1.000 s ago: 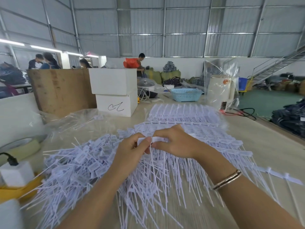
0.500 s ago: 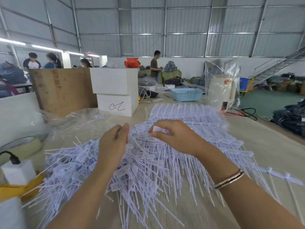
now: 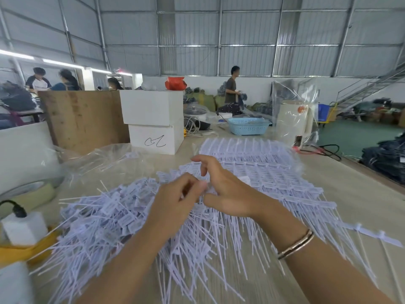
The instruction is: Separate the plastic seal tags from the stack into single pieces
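Pale lilac plastic seal tags cover the table (image 3: 361,194). Joined rows of tags (image 3: 252,163) lie stacked at the far right, and a loose pile of single tags (image 3: 105,216) spreads to the left. My left hand (image 3: 179,200) and my right hand (image 3: 225,189) meet above the middle of the heap. The left fingers are curled, with their tips pinched on a tag head at the right thumb. My right hand grips the strip of tags low, its index finger raised. Motion blur hides the exact tag between them.
Two stacked white boxes (image 3: 153,123) and a wooden board (image 3: 83,117) stand behind the pile. A blue basket (image 3: 247,126) and a white appliance (image 3: 293,121) sit further back. A tape roll (image 3: 28,191), a white plug (image 3: 22,227) and a clear plastic bag (image 3: 105,159) lie on the left.
My left hand swung out left over the loose pile, then came back to meet my right hand. The right hand lowered slightly and lifted its index finger.
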Available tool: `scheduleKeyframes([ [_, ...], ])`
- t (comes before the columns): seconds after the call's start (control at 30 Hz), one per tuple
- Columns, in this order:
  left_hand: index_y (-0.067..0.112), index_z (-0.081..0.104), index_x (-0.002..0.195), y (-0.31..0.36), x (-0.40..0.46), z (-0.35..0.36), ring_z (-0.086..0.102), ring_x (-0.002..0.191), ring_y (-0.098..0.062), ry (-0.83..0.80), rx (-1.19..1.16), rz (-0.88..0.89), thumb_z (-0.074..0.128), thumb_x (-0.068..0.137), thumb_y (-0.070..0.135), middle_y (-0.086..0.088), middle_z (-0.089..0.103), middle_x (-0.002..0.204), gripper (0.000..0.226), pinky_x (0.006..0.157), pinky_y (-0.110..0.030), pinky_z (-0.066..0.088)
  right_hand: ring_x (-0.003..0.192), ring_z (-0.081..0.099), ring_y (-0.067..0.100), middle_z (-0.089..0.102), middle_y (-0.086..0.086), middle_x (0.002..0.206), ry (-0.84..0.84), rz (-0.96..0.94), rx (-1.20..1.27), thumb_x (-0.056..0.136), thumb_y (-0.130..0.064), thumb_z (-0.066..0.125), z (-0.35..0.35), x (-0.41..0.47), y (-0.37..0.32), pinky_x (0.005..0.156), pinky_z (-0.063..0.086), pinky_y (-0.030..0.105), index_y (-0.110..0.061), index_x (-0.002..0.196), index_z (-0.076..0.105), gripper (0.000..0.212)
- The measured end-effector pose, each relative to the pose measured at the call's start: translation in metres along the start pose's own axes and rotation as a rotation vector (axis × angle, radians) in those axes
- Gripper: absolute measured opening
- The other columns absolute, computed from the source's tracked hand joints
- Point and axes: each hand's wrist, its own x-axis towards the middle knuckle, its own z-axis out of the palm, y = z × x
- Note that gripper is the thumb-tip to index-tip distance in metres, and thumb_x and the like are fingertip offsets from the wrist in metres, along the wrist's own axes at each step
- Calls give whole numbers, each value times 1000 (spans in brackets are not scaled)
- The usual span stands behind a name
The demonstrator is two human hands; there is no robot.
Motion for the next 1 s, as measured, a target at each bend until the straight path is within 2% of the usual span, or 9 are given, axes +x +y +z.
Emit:
scheduleKeyframes([
  [0.13,27,53,68,-7,-2,8,37,48,-9,-68,-89,-81,59,91,30,10,48,50,24,48,-16,30,97,44,10,32,-13,117,-67,4,-12,80,-26,56,-4,-1,1,87,36,31,-41,137,21,69],
  [0.23,34,52,64,-12,1,-2,44,57,-17,-45,-156,-134,54,94,27,9,54,56,32,58,-27,36,100,42,4,48,-15,107,-60,18,-154,91,-26,57,-15,0,10,96,27,32,-23,125,51,35],
  [0.4,24,54,70,-9,2,1,50,58,-22,-51,-146,-164,53,94,30,4,61,58,25,60,-30,41,83,58,19,65,3,88,-52,69,-80,94,-28,56,-16,2,12,77,46,38,-14,96,66,18],
  [0.53,19,56,62,-9,2,1,54,58,-25,-22,-125,-178,55,93,34,-1,62,57,34,60,-24,45,63,51,2,60,-7,72,-10,48,-19,90,-32,61,-9,3,13,62,41,23,-23,85,65,12],
  [0.63,24,55,53,-4,1,-2,46,50,-12,-43,-330,-289,59,84,39,3,52,49,35,58,-18,41,71,57,11,65,-1,78,71,-35,-62,90,-26,63,-6,5,12,69,47,35,-17,88,69,11],
  [0.77,19,53,44,-3,7,-7,41,46,-10,60,-734,-434,58,83,33,1,45,45,42,62,-29,33,78,62,19,67,-1,85,231,-163,-121,91,-23,60,-7,6,5,79,46,45,-12,88,70,15],
  [0.83,22,50,46,-7,9,-13,42,47,-8,171,-513,-357,54,93,31,4,46,47,47,62,-28,35,79,61,15,64,-7,87,290,-162,-94,92,-26,59,-9,5,2,80,46,44,-14,90,69,16],
  [0.9,21,47,54,-14,8,-19,40,46,-6,299,-104,-217,54,92,38,2,46,49,42,53,-24,34,82,59,12,57,-16,88,303,-126,-101,92,-30,59,-11,5,1,81,45,39,-19,97,69,16],
  [1.0,16,46,67,-25,7,-26,48,56,-20,377,350,-107,58,87,44,-2,47,56,36,54,-33,36,88,57,14,49,-13,99,243,-36,-131,94,-36,53,-8,5,3,84,41,32,-26,118,62,27],
])
